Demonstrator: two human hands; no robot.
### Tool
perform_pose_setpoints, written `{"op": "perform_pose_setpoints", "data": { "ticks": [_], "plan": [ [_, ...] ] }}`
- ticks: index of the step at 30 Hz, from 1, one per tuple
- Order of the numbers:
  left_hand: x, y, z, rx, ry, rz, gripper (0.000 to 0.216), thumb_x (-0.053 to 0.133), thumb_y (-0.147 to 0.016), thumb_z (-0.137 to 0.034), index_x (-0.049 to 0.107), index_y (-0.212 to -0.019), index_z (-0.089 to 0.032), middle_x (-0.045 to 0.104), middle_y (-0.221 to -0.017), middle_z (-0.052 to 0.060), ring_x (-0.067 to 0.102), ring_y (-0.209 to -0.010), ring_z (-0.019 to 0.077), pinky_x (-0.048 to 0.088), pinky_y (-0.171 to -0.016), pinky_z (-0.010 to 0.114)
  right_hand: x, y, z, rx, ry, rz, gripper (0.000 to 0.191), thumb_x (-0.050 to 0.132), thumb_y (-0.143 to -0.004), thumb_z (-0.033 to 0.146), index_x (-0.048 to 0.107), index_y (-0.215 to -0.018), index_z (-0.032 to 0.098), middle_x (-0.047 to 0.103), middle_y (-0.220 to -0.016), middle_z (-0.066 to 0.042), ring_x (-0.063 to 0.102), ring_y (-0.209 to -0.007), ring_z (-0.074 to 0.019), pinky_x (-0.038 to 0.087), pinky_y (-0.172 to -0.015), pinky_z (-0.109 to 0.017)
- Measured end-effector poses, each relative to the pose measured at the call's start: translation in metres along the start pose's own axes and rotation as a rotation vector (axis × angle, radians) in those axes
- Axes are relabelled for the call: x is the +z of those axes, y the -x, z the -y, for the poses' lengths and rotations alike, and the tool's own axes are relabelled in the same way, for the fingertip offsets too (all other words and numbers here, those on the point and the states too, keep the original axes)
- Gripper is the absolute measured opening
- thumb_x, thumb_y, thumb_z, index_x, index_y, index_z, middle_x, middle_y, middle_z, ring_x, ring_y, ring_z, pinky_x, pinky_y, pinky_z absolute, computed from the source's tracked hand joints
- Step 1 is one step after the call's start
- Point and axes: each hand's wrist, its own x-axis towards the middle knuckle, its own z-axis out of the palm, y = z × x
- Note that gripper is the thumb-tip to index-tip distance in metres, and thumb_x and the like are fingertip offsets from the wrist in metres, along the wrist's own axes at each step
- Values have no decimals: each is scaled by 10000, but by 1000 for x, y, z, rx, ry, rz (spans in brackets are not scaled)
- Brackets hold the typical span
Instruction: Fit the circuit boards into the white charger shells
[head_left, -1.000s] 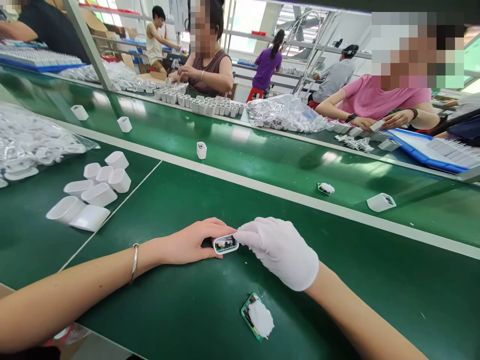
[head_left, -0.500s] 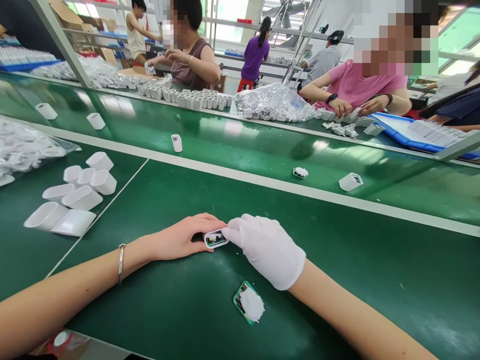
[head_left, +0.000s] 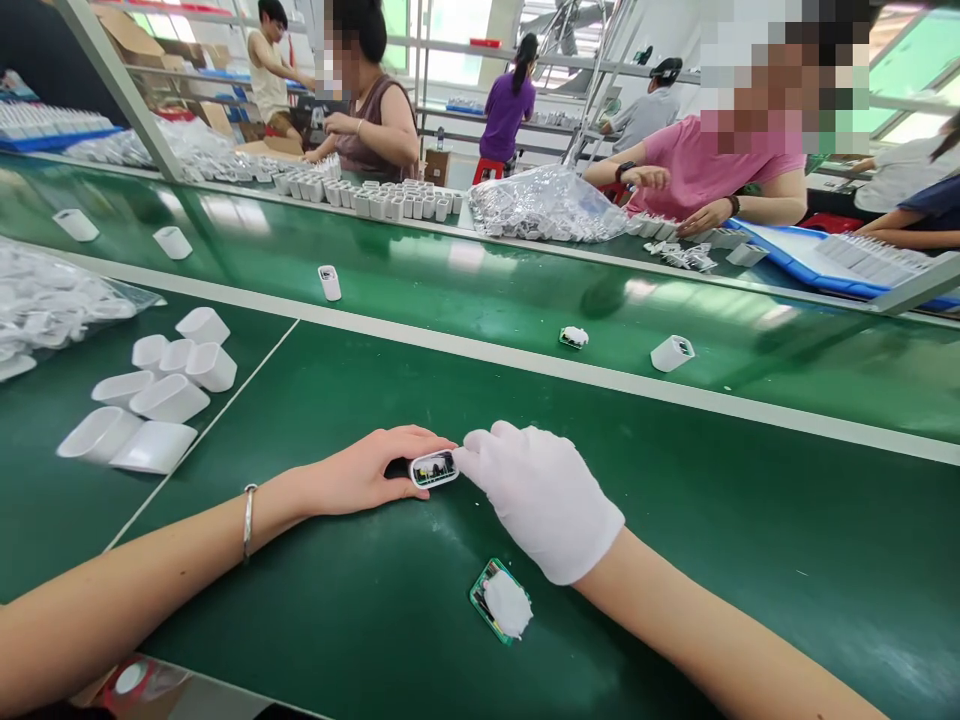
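My bare left hand (head_left: 367, 472) grips a white plastic housing (head_left: 434, 484) between thumb and fingers, resting on the green worktable. The housing's open end faces me, and a circuit board with small components (head_left: 433, 469) shows inside it. In a white glove, my right hand (head_left: 536, 500) is closed, its fingertips touching the housing's right end; whatever lies between its fingers is hidden. Below the gloved hand, a loose circuit board (head_left: 502, 602) topped with a white lump lies flat on the table.
Several white housings (head_left: 171, 398) lie at left beside a bag of white parts (head_left: 52, 305). Beyond a pale rail (head_left: 480, 352), the green conveyor (head_left: 450, 290) carries spaced housings and one board (head_left: 574, 337). Co-workers sit across it, near a plastic bag (head_left: 551, 208) and a blue tray (head_left: 795, 265).
My right fingertips have drawn back slightly from the housing's opening to its right end, uncovering more of the board inside. Pieces on the conveyor have shifted left. The pink-shirted co-worker's hands have moved apart.
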Motion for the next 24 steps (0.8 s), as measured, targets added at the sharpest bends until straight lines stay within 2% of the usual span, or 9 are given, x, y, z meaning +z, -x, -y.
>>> {"op": "perform_pose_setpoints", "data": {
  "ticks": [6, 12, 16, 24],
  "plan": [
    [0, 0, -1, 8, -14, -7, 339, 592, -832, -208, 570, -1171, -201, 605, -1185, 65, 491, -1161, 210, 418, -952, 318, -8, 12, -4, 64, -50, 19, 248, 427, -826, 49, 607, -875, 212, 616, -801, -52, 578, -665, -182, 182, -462, -287],
    [2, 2, -2, 25, 6, -26, 367, 582, -836, -208, 555, -1203, -213, 608, -1179, 69, 516, -1128, 211, 428, -939, 324, -12, 21, -7, -31, -62, -60, 244, 436, -841, 80, 608, -892, 246, 614, -754, -19, 534, -637, -149, 154, -461, -284],
    [2, 1, -1, 51, 4, -22, 365, 577, -841, -196, 556, -1205, -220, 619, -1154, 66, 513, -1124, 205, 416, -959, 332, -8, 8, 1, -64, -81, -28, 249, 402, -880, 112, 603, -915, 255, 624, -785, -14, 545, -639, -158, 142, -452, -280],
    [2, 1, -1, 24, 32, -12, 361, 574, -842, -195, 567, -1202, -226, 618, -1148, 70, 518, -1120, 211, 419, -958, 339, -3, -1, 12, 19, -71, 26, 247, 362, -871, 82, 581, -884, 194, 609, -787, -61, 589, -656, -182, 248, -477, -255]
  ]
}}
